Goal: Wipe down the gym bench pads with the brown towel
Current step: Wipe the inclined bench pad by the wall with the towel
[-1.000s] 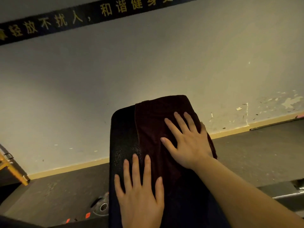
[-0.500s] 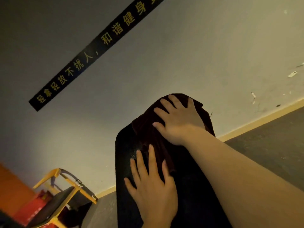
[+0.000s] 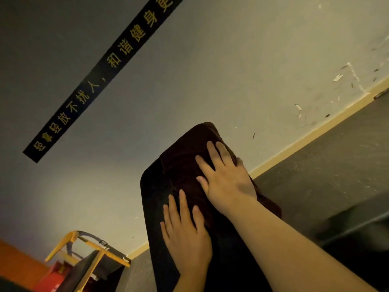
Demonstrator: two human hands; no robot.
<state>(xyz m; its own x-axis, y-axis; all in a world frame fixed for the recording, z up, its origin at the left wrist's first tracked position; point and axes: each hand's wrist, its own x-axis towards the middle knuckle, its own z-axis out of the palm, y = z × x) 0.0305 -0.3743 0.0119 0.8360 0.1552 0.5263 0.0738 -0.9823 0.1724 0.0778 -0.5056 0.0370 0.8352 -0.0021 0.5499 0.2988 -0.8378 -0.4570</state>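
Observation:
A dark brown towel (image 3: 185,161) lies draped over the top end of a black gym bench pad (image 3: 153,199) that rises toward the wall. My right hand (image 3: 225,178) presses flat on the towel with its fingers spread. Lower down, my left hand (image 3: 185,230) lies flat with straight fingers, its fingertips on the towel's lower edge and its palm on the pad. The right side of the pad is hidden under the towel and my right forearm.
A pale wall with a black banner (image 3: 101,76) of yellow characters stands behind the bench. A yellow-framed piece of equipment (image 3: 88,253) with red parts sits at the lower left. Dark rubber floor (image 3: 328,157) spreads to the right, with a dark frame part (image 3: 353,226).
My right hand has slid back down the towel from the pad's top edge. The left hand has kept its place. The camera view has tilted and shifted a little.

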